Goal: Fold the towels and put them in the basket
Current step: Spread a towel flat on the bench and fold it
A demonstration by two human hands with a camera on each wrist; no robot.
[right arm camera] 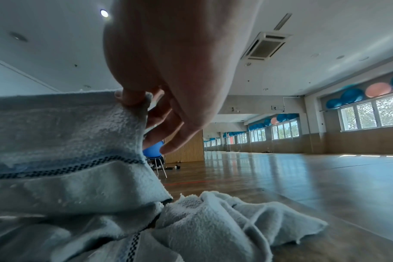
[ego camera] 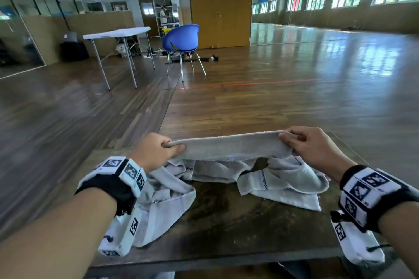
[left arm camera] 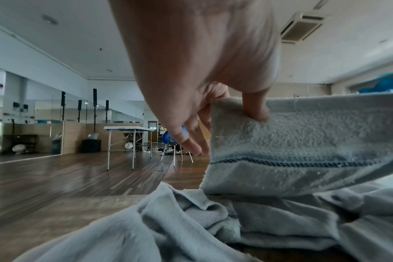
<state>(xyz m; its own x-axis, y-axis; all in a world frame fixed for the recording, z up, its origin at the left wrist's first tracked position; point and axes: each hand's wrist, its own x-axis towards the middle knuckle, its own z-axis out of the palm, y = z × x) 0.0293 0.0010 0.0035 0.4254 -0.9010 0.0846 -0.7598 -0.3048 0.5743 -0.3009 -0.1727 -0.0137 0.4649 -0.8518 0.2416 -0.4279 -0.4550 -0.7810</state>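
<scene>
A: Why is the towel (ego camera: 229,145) held up like that?

B: It is stretched level between the left hand (ego camera: 156,150) and the right hand (ego camera: 317,147), above the far part of the tabletop (ego camera: 238,222). A taut top edge is likely wanted so that the corners can be squared before a fold is made. Its lower part hangs down to the heap (ego camera: 283,181) of loose towels lying beneath it.

A: And the grip?

B: On each side it is closed to a pinch. In the left wrist view the thumb (left arm camera: 256,108) is pressed on the near face of the corner, with the fingers (left arm camera: 191,140) curled behind it. In the right wrist view the same is seen mirrored: the thumb (right arm camera: 130,97) on the top corner, the fingers (right arm camera: 168,134) behind the cloth. Nothing else is held.

A: Is the basket in reach?

B: No basket is shown in any view. The remaining towels are left crumpled on the tabletop, so the task is judged to be at an early stage.
</scene>
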